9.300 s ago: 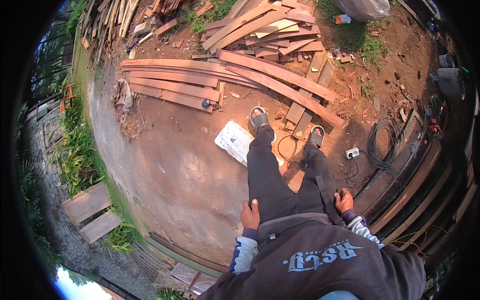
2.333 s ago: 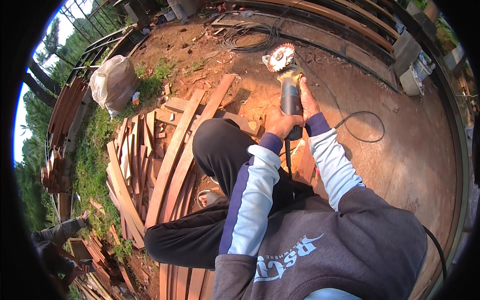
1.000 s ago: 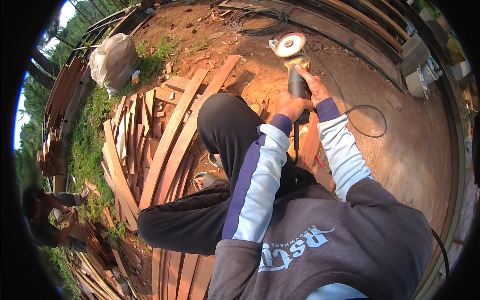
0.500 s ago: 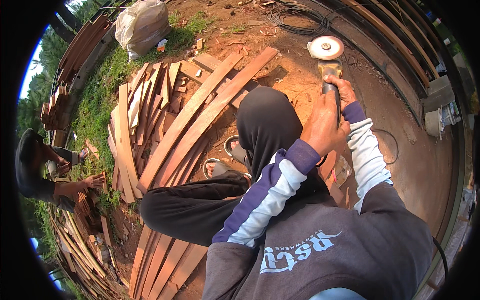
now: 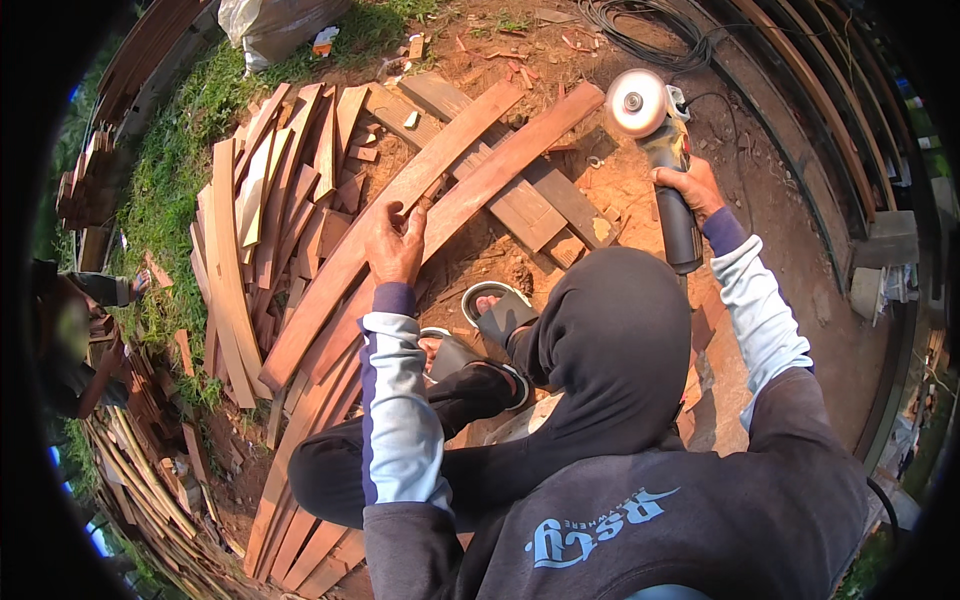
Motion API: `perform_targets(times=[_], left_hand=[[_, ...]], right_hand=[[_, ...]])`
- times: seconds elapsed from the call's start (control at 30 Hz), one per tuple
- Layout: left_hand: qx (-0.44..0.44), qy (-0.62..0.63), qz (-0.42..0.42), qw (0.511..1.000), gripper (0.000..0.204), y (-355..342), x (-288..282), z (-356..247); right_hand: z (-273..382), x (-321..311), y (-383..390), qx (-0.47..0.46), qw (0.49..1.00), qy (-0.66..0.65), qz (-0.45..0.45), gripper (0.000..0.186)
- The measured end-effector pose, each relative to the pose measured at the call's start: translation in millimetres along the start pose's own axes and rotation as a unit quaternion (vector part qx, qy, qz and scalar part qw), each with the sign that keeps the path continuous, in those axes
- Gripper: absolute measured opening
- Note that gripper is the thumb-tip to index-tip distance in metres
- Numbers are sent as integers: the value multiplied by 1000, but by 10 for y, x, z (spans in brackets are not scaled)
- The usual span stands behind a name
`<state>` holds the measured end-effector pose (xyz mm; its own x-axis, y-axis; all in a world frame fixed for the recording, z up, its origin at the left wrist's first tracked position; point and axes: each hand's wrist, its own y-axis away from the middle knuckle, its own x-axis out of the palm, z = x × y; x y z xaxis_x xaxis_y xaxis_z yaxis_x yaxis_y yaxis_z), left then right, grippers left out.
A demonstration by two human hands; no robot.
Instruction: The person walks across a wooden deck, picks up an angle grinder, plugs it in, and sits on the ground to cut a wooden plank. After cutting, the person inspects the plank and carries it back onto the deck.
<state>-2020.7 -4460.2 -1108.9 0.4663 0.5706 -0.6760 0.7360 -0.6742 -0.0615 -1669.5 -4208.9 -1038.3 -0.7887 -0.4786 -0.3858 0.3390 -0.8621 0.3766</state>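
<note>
Left fingers [image 5: 416, 225] have moved off the grinder [image 5: 678, 225], over a plank [image 5: 335, 275].

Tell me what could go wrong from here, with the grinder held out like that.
Loss of control: only the right hand grips the grinder, so if the disc is running, which I can't confirm, a snag could twist the tool.

Cut fingers: the bare left hand is at the long planks and might be exposed if the disc swings that way.

Foot injury: open-toed sandals leave toes uncovered, so a dropped tool could hurt them.
</note>
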Motion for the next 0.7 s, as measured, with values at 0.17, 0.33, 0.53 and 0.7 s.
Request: perform_targets(times=[0.17,0.33,0.53,0.7], left_hand=[[77,-155,95,980,70,123,664,753],[134,-213,107,962,94,81,913,1146],[137,-231,111,957,97,6,1046,1216],[132,-278,89,947,88,-6,1081,1188]], right_hand=[[-95,243,-247,-70,991,112,-13,49],[-84,583,-377,-65,970,233,-7,58],[-242,823,-507,-80,957,277,31,57],[-217,971,-539,-74,941,327,54,63]])
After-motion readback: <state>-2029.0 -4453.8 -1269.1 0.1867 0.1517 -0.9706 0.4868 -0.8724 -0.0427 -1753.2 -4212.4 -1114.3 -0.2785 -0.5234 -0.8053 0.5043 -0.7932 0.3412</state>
